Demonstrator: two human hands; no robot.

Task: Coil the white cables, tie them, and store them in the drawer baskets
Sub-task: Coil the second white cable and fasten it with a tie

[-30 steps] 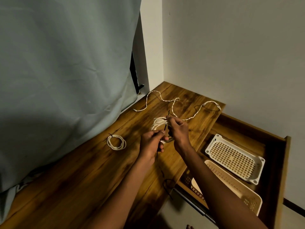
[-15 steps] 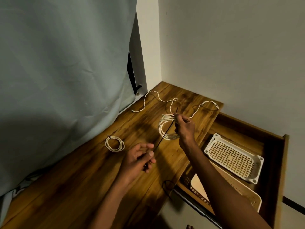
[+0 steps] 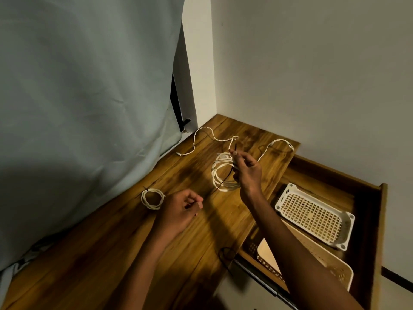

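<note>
The coiled white cable (image 3: 223, 173) hangs off the bench (image 3: 111, 253) near its far right edge, clamped in the right hand (image 3: 247, 170) where a thin dark tie (image 3: 225, 179) crosses the loops. It looks light, limp and springy, so the bundle is best held where the tie crosses it to keep the loops from fanning out. The right hand is raised with its thumb and forefinger pinching the tie's upper end, while the left hand (image 3: 178, 210), low over the middle of the bench, has its grip curled on what seems the tie's lower end.
</note>
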